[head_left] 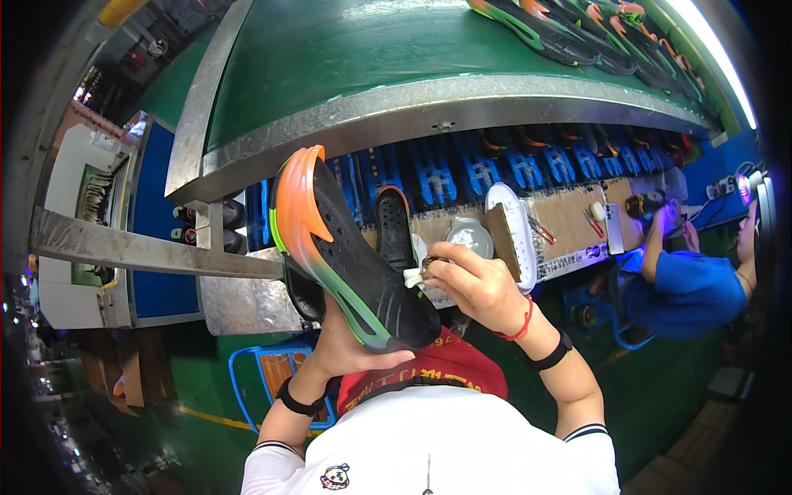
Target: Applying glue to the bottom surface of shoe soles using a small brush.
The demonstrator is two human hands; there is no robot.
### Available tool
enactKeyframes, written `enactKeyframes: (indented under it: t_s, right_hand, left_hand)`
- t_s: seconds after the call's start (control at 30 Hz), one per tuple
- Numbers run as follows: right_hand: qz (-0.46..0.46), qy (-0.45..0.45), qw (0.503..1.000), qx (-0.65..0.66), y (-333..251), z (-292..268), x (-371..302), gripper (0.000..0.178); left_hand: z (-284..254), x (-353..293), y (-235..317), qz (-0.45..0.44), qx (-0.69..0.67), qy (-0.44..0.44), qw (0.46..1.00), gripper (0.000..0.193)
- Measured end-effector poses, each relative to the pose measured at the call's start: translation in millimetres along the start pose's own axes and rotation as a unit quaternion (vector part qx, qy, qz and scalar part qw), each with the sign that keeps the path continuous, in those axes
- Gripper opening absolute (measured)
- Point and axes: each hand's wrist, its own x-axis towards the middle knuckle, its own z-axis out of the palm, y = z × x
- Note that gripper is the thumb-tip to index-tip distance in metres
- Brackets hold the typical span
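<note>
A shoe sole (351,247), black inside with an orange and green sidewall, is held tilted up in front of me. My left hand (346,342) grips it from below at its lower end, the thumb along the edge. My right hand (474,285) pinches a small white cloth (414,277) against or very close to the sole's inner right edge; whether they touch I cannot tell. Just behind, a second black sole (394,221) with an orange rim lies on the bench. A round, pale, translucent dish (470,238) sits beyond my right fingers.
A metal-framed green conveyor (346,49) crosses above, carrying several soles (569,33). Under it run blue racks (481,169). Cardboard (569,216) covers the bench, with a white oblong tray (505,202) and red-handled tools (541,231). A co-worker in blue (689,289) sits right; a blue-framed stool (239,379) stands lower left.
</note>
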Motion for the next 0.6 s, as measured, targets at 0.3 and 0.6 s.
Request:
enactKeyframes:
  t_s: [0.3,0.6]
  right_hand:
    - [0.054,0.056,0.996,0.040,-4,-7,3,0.017]
    - [0.149,-0.012,0.961,0.233,-28,-17,-5,0.010]
  left_hand:
    - [-1,7,8,0.022,0.033,-0.050,0.998,0.104]
    - [15,20,1,0.122,-0.548,0.028,0.827,0.058]
